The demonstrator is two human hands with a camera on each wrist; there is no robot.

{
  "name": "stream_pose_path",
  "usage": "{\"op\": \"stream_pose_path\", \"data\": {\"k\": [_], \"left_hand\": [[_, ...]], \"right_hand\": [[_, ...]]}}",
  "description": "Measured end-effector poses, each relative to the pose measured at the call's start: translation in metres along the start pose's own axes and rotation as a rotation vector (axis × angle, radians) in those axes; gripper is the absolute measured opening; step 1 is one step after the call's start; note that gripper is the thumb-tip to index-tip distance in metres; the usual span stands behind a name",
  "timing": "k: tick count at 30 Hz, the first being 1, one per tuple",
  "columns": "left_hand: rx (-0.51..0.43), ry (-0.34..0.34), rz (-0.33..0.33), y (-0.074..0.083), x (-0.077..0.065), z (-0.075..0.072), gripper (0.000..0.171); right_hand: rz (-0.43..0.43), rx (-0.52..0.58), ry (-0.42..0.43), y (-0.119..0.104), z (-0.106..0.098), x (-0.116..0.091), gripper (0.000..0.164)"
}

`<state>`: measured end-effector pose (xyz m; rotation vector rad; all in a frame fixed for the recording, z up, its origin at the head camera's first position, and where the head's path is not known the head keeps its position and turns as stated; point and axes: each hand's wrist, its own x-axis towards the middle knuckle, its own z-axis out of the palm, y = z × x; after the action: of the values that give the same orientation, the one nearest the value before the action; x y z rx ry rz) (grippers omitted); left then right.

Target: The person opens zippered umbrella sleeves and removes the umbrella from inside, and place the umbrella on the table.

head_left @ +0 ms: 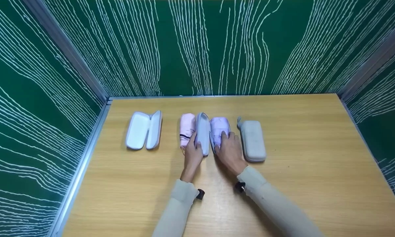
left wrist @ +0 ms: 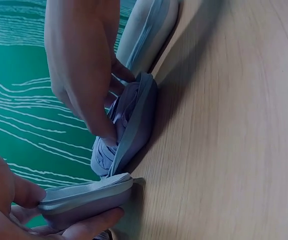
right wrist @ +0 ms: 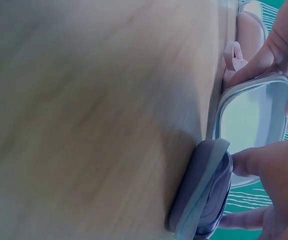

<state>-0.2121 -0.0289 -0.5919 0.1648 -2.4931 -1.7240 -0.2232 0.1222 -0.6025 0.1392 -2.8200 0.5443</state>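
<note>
A lavender zip case (head_left: 203, 135) stands opened out in the middle of the table, its pale lining showing in the right wrist view. My left hand (head_left: 194, 153) grips one half of it, thumb on the rim and fingers on the outer side. In the other half (left wrist: 139, 127) sits a small purple folded umbrella (head_left: 220, 126). My right hand (head_left: 230, 149) holds that umbrella with thumb and fingers at its near end and sides. Just left of the case lies a pink folded umbrella (head_left: 187, 125) with a black band, close by my left fingers.
A white-lined case (head_left: 138, 130) lies open at the left. To the right of my right hand is a closed grey zip case (head_left: 254, 140) with a loop at its far end. Green panels with white lines (head_left: 190, 49) wall the table (head_left: 315, 148) at back and sides.
</note>
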Motion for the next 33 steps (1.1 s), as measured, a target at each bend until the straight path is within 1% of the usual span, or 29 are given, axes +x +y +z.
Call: {"op": "stream_pose_path", "data": {"k": [2,8,15,20,24,27,33], "left_hand": [[-0.001,0.001,0.005,0.000,0.001,0.000,0.049],[0.005,-0.012,0.006,0.000,0.002,0.001,0.050],[0.005,0.001,0.032,-0.003,0.007,0.003,0.049],[0.005,-0.007,0.031,-0.003,0.009,0.003,0.049],[0.009,-0.024,0.028,-0.002,0.011,0.003,0.049],[0.012,-0.030,0.027,-0.002,0.011,0.003,0.049],[0.009,-0.030,0.035,-0.002,0.011,0.003,0.050]], "right_hand": [[0.018,-0.009,-0.009,-0.003,0.001,0.002,0.064],[0.091,0.002,-0.072,-0.009,0.004,0.007,0.068],[0.100,-0.035,-0.046,-0.013,0.009,0.013,0.068],[0.119,-0.040,-0.096,-0.014,0.008,0.019,0.072],[0.144,-0.043,-0.109,-0.016,0.008,0.023,0.071],[0.151,-0.058,-0.088,-0.018,0.009,0.024,0.069],[0.122,-0.130,0.008,-0.022,0.017,0.024,0.062]]}}
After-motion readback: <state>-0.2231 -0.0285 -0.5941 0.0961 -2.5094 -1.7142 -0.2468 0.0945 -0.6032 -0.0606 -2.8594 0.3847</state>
